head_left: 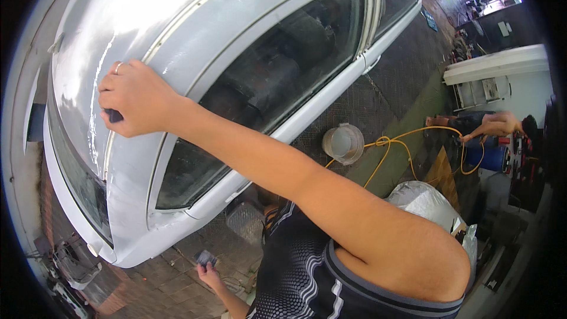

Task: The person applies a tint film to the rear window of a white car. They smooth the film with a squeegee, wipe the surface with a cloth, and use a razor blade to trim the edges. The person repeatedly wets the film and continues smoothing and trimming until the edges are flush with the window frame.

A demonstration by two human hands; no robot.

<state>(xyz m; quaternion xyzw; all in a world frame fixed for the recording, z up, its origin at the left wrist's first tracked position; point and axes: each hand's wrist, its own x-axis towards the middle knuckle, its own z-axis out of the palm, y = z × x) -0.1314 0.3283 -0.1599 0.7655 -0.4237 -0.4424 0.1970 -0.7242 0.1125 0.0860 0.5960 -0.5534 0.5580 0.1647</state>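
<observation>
My right arm stretches across the side of a silver-white car (pixel 277 6). At its end my right hand (pixel 139 100), a ring on one finger, is closed over a small dark block (pixel 112 115) pressed against the roof near its edge trim. Most of that block hides under my palm and fingers. Bright wet-looking streaks run over the roof beside the knuckles. Low on the left, my left hand (pixel 208 274) pinches a small dark grey pad or folded sheet (pixel 205 258), held below the car body; its exact kind cannot be made out.
Beside the car stands a round translucent bucket (pixel 344 145), with a yellow hose (pixel 407 136) looping past it. Another person (pixel 496 124) bends at the far right near a blue drum (pixel 493 158). A silver-covered object (pixel 422 198) lies behind my right arm.
</observation>
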